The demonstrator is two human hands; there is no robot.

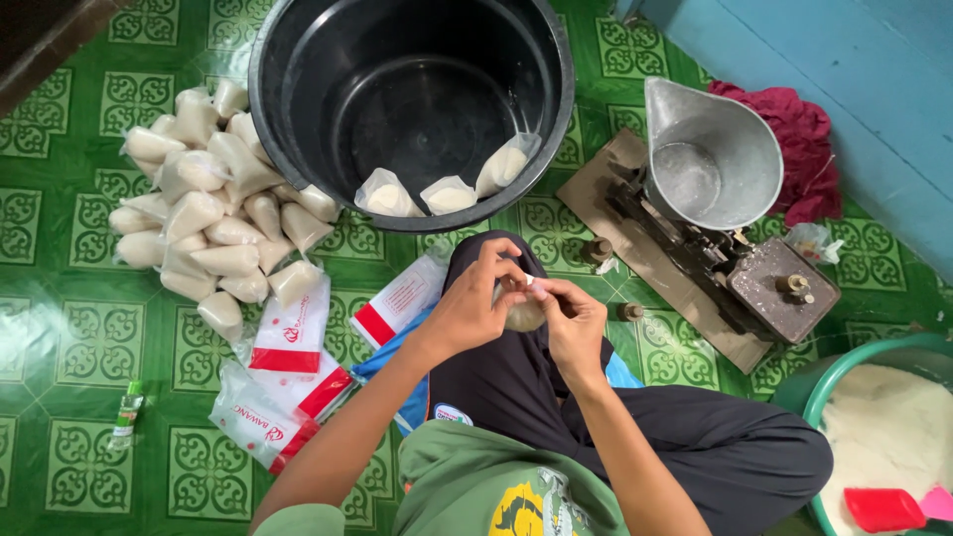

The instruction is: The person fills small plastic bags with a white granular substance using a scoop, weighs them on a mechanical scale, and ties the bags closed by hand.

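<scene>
Both my hands meet over my knee on one small clear plastic bag of white powder point(523, 316). My left hand point(475, 300) pinches the bag's top, and my right hand point(574, 320) grips the same neck from the other side. Just beyond my knee stands a large black tub point(298, 40) with three filled bags point(447, 194) lying at its near wall. A heap of several filled bags point(213, 199) lies on the green tiled floor to the left.
A balance scale with a metal scoop point(710, 154) and weights stands on a board to the right, with a dark red cloth point(794, 129) behind it. A green basin of white powder point(884, 427) holds red and pink scoops. Red-and-white empty packets point(288, 367) and a small bottle point(126, 409) lie at left.
</scene>
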